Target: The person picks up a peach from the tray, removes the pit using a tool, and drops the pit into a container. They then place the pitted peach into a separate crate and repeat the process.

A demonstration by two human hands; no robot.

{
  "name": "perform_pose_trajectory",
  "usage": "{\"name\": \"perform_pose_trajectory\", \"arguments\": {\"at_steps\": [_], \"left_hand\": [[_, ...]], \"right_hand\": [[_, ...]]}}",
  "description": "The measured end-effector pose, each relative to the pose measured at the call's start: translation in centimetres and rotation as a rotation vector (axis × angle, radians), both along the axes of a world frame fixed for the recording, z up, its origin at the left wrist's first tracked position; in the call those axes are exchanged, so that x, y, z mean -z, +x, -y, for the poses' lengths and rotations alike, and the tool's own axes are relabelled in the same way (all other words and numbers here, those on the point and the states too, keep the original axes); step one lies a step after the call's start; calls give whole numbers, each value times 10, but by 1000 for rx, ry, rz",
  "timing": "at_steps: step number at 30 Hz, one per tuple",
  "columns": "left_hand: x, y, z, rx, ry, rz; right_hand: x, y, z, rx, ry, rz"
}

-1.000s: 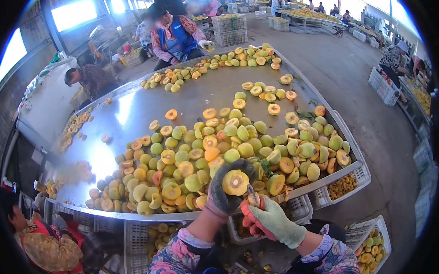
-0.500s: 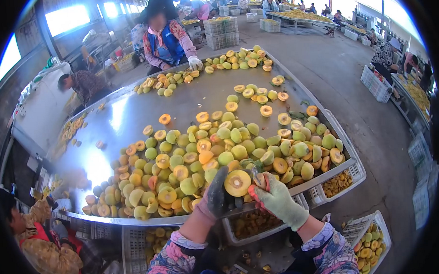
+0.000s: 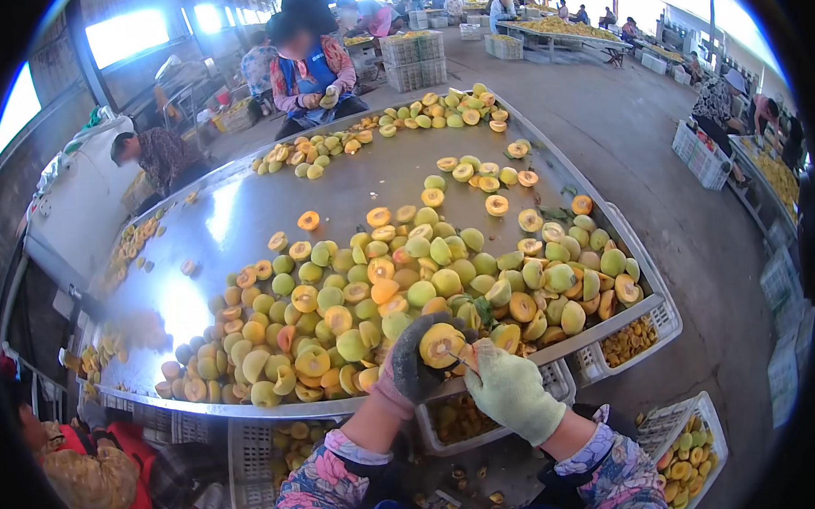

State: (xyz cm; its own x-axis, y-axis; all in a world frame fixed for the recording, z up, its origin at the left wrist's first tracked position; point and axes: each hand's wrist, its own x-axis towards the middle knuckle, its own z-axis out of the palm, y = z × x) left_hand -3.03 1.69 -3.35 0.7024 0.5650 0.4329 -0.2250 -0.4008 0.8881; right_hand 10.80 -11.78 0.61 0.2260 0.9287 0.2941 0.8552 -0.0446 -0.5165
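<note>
My left hand (image 3: pixel 420 357), in a dark glove, is closed around a peach half (image 3: pixel 441 345) with its cut orange face turned up. In a pale green glove, my right hand (image 3: pixel 515 390) is closed on a thin metal tool (image 3: pixel 466 364), whose tip meets the right side of that cut face. Most of the tool is hidden by the fingers. Both hands are over the near edge of the metal table (image 3: pixel 334 194). Just beyond them lies a broad heap of green-yellow peach halves (image 3: pixel 350 346), some cut side up.
Below the table edge are a crate of orange pieces (image 3: pixel 628 341), another pale crate (image 3: pixel 436 437) and a crate of peach halves (image 3: pixel 688 460) at lower right. A co-worker (image 3: pixel 312 78) sits across the table; another person (image 3: pixel 92 463) is at lower left.
My right hand has turned, back of the glove now up, and brought the tool to the cut face. The peach half has tilted. The co-worker opposite has drawn both hands in from the table.
</note>
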Motion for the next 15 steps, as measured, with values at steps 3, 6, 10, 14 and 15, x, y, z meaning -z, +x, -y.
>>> {"name": "perform_pose_trajectory", "arguments": {"at_steps": [3,6,10,14,15], "left_hand": [[-11,3,5,64,-130,27],[-15,2,11,-3,-4,21],[6,2,9,-119,157,112],[11,-3,4,-14,115,91],[12,-4,3,47,-1,62]], "right_hand": [[2,-4,-5,21,-80,19],[6,-9,-7,50,-141,11],[12,-14,-11,20,-144,-85],[21,-18,-10,1,-157,-223],[29,-19,-11,-52,-74,-278]]}}
